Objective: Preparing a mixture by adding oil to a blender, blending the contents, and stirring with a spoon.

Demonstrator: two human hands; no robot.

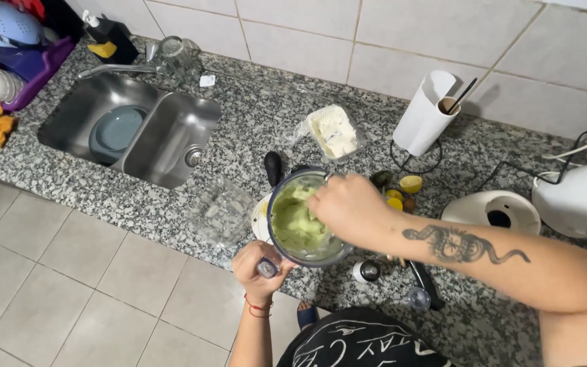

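A clear blender jug (305, 255) with pale green mash (295, 221) inside sits at the front edge of the granite counter (253, 115). My left hand (258, 270) grips the jug's handle from below. My right hand (348, 206) reaches over the jug's rim, fingers closed and dipping into the mash; what they hold is hidden. A tattoo runs along my right forearm.
A double steel sink (134, 129) with a grey plate lies to the left. A tub of white cream (335, 132), a paper towel roll (425, 114), lemon pieces (410, 183), a clear empty container (222, 212), a white blender base (497, 211) and a white appliance (579, 197) surround the jug.
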